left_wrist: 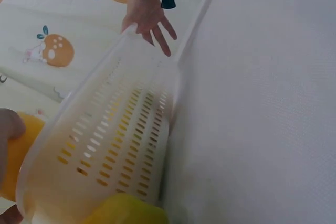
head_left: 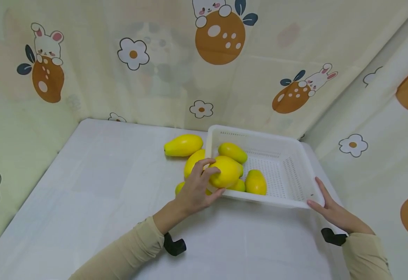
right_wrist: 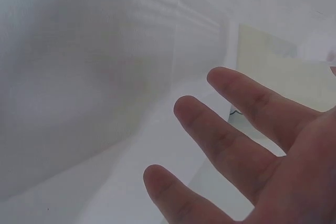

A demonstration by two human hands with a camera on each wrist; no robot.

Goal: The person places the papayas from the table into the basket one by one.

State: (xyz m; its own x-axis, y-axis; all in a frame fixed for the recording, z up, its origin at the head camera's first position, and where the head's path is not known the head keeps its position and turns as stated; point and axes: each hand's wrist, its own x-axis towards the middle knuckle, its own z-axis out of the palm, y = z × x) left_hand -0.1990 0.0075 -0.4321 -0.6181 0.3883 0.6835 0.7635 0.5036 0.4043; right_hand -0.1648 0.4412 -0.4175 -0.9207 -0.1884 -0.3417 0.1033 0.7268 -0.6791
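Observation:
My left hand (head_left: 197,188) holds a large, smooth yellow fruit (head_left: 226,171) between curled fingers and thumb, over the left side of a white plastic basket (head_left: 270,200). In the left wrist view, part of this yellow fruit (left_wrist: 21,148) shows beside the basket rim. Inside the basket lie smaller yellow-green fruits, one at the back (head_left: 232,152) and one near the front (head_left: 256,182), with others partly hidden behind the held fruit. At the basket's front right corner, my right hand (head_left: 337,214) touches the rim; in the right wrist view its fingers (right_wrist: 226,135) are straight and spread.
Left of the basket, a long yellow fruit (head_left: 183,145) lies on the white-covered table (head_left: 95,186). A rounder yellow fruit (head_left: 192,163) and a greenish one (head_left: 179,188) sit partly hidden by my left hand. A patterned curtain (head_left: 162,77) hangs behind the table.

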